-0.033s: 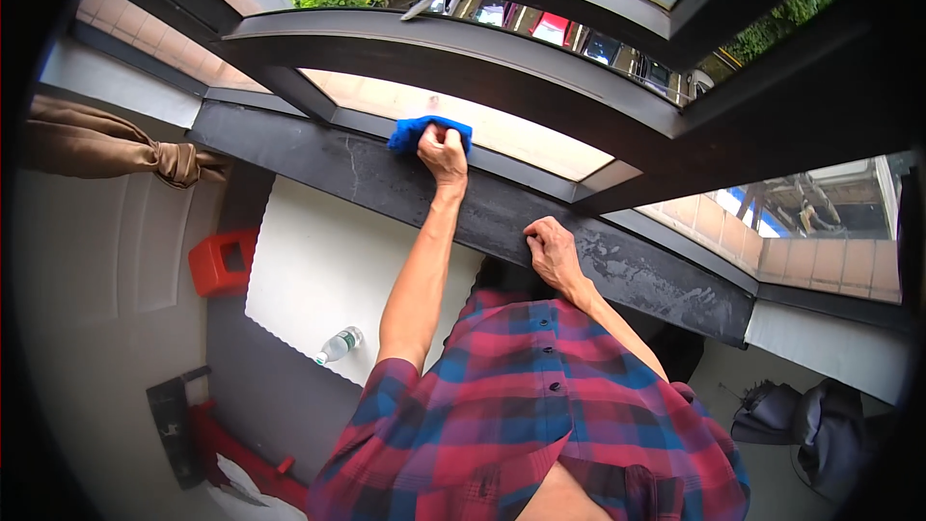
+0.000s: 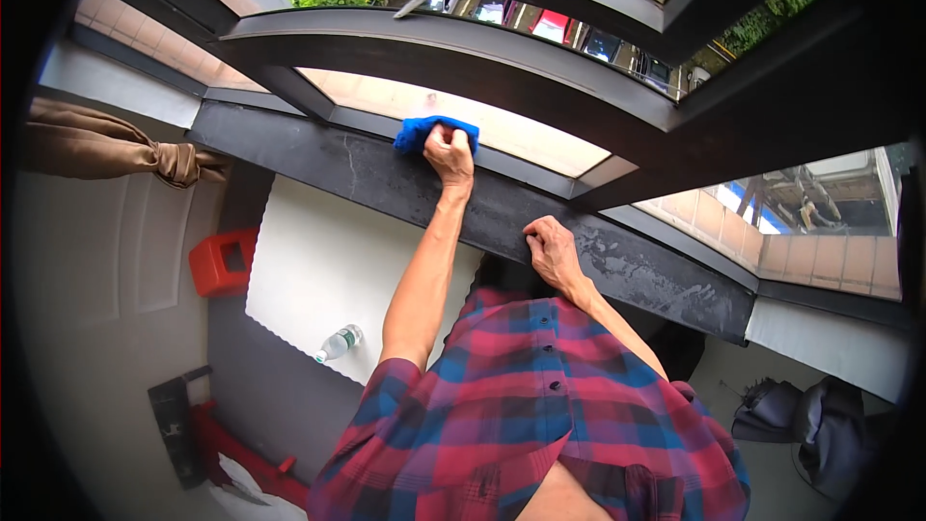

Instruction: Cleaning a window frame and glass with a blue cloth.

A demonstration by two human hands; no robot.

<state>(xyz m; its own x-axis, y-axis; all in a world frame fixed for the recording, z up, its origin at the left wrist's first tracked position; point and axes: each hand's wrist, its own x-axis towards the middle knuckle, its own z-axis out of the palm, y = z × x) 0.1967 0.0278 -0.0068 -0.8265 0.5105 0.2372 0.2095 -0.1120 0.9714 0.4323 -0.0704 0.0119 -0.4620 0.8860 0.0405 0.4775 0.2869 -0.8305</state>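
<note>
The left hand [image 2: 449,151] is clenched around a bunched blue cloth [image 2: 432,130] and presses it against the far edge of the dark stone window sill [image 2: 386,183], where the sill meets the lower window frame [image 2: 502,72]. The right hand [image 2: 552,253] holds nothing: its fingers lie spread and flat on the near edge of the sill, bracing the body.

To do this wiping step well, it seems best to keep the cloth flat under the palm rather than balled up, so more fabric contacts the stone. Pressure should stay even along the seam between sill and frame, where dirt tends to collect. The pale blotches on the sill's right part [image 2: 646,275] probably call for overlapping strokes. The braced right hand should stay planted while the left arm is extended.

Containers: a clear plastic bottle [image 2: 339,342] lies on its side on the white surface [image 2: 318,270] below; its contents cannot be determined. A red box-shaped container [image 2: 224,262] with a square opening stands beside that surface; its interior appears dark and nothing inside is discernible.
</note>
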